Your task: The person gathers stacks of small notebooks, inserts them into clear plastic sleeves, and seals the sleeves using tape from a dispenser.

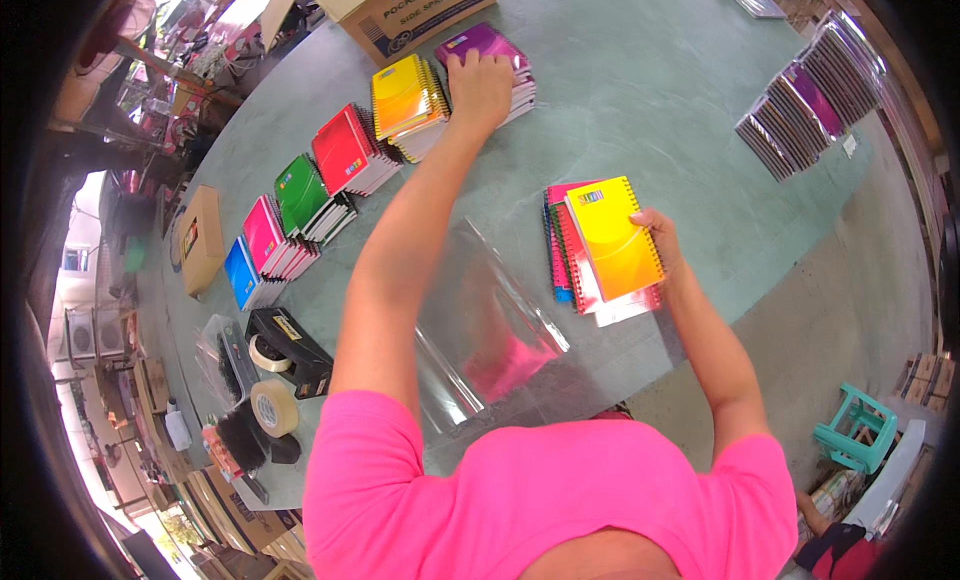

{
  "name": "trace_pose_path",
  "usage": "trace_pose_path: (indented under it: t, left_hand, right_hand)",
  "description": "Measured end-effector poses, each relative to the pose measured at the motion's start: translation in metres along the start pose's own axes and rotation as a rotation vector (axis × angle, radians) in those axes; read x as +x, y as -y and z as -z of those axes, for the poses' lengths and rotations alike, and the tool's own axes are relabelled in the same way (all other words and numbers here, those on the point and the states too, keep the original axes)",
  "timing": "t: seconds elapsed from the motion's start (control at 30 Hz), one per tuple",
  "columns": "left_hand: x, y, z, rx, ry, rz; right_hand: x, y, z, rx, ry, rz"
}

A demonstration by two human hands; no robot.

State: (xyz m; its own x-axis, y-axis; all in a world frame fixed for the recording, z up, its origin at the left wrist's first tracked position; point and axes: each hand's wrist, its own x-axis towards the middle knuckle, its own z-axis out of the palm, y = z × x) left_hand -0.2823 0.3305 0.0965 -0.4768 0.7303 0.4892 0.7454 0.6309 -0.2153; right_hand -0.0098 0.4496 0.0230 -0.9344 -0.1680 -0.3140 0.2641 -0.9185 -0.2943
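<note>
My left hand [482, 92] reaches to the far stack of purple spiral notebooks [490, 42]. Its fingers are bent over the top purple notebook, which still lies on the stack. My right hand [660, 238] grips a fanned bunch of spiral notebooks at its right edge, thumb on the front cover. A yellow notebook [615, 235] is on top; red, green, pink and blue ones show partly from beneath. In front of me lies a sheet of clear plastic film [490, 330] or clear bags, reflecting pink.
Stacks of yellow [405, 88], red [345, 150], green [302, 192], pink [265, 232] and blue [242, 272] notebooks curve leftward. A cardboard box [400, 20] stands behind. Wrapped packs [810, 95] lie far right. A tape dispenser [290, 350] and tape roll [274, 408] sit at left.
</note>
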Motion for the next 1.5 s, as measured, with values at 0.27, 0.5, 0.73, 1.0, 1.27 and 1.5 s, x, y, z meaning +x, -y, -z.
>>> trace_pose_path:
  t: [0.27, 0.5, 0.73, 1.0, 1.27, 1.5]
  left_hand:
    - [-0.081, -0.022, 0.102, -1.004, 0.124, -0.402]
    - [-0.259, -0.037, 0.153, -0.402, 0.075, -0.225]
    - [-0.359, -0.018, 0.157, -1.207, -0.042, 0.593]
    - [-0.404, -0.023, 0.148, -1.384, -0.169, 1.070]
    - [-0.398, -0.031, 0.135, -1.500, -0.325, 0.975]
    - [-0.403, -0.034, 0.122, -1.081, -0.258, 0.678]
  right_hand:
    - [0.009, -0.002, -0.010, -0.017, 0.182, 0.036]
    - [0.016, -0.075, -0.053, -0.275, -0.063, -0.338]
    - [0.045, -0.149, -0.120, -0.876, 0.078, -0.187]
    - [0.044, -0.236, -0.106, -1.081, 0.271, 0.165]
    - [0.048, -0.248, -0.106, -1.152, 0.227, 0.409]
    - [0.046, -0.255, -0.079, -1.309, 0.162, 0.608]
